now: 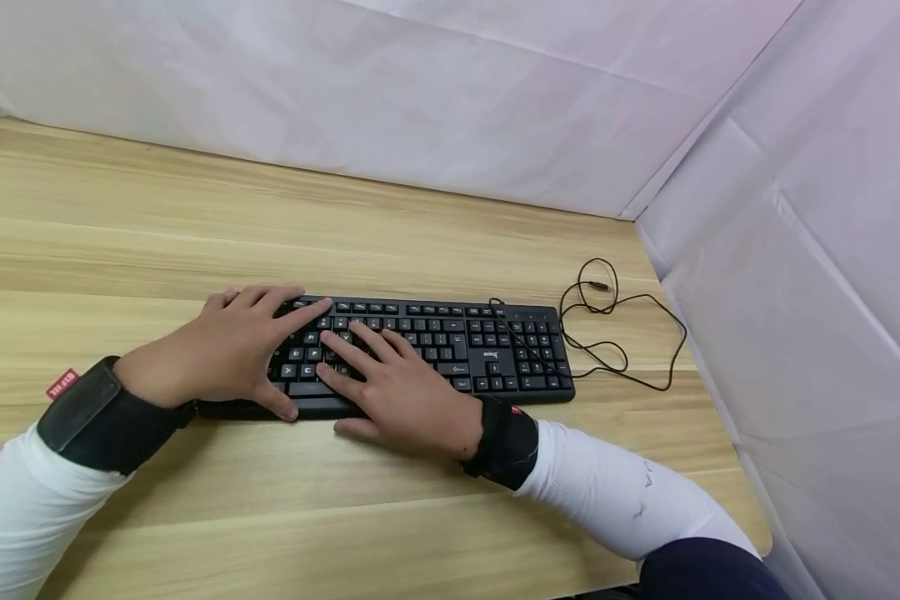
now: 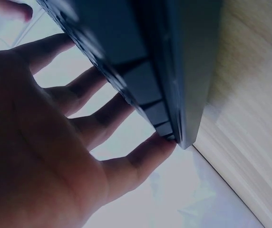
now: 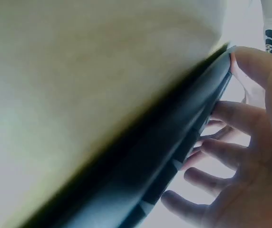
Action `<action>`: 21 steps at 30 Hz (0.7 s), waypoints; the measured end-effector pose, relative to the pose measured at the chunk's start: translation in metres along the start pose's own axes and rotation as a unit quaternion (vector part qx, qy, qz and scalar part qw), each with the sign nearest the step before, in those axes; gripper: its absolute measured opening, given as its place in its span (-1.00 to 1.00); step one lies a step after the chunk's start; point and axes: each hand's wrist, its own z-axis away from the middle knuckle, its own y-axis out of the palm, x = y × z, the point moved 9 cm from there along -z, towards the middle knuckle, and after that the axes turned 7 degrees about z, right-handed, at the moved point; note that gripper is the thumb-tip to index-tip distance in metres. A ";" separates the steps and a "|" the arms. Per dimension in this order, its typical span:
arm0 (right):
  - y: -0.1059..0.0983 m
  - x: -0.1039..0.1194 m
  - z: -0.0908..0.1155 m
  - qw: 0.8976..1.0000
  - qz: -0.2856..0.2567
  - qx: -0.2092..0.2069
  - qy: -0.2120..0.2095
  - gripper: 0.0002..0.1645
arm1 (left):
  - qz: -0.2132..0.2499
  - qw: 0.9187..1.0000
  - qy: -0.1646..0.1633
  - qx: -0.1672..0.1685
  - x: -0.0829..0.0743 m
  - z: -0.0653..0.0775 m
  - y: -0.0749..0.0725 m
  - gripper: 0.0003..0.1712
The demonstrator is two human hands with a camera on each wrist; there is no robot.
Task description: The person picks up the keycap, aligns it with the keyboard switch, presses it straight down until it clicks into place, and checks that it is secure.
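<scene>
A black computer keyboard (image 1: 491, 354) lies on the wooden table in the head view. My left hand (image 1: 232, 350) is spread over its left end, covering many keys, with its thumb at the front edge. In the left wrist view, fingertips of that hand (image 2: 50, 137) meet the key side of the keyboard (image 2: 121, 42). My right hand (image 1: 412, 400) is over the keys left of the middle, fingers spread, thumb near the front edge. The right wrist view shows this hand (image 3: 255, 161) with its fingertips along the keyboard (image 3: 160, 147).
The keyboard's thin black cable (image 1: 648, 383) lies in loose loops to the right, with its plug (image 1: 598, 286) among them. White sheeting (image 1: 450, 92) rises behind the wooden table (image 1: 270, 225) and along its right side.
</scene>
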 end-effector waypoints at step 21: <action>0.003 -0.008 -0.008 0.997 -0.067 0.021 -0.041 -0.19 | 0.030 0.999 -0.001 0.016 0.014 0.007 0.017 0.51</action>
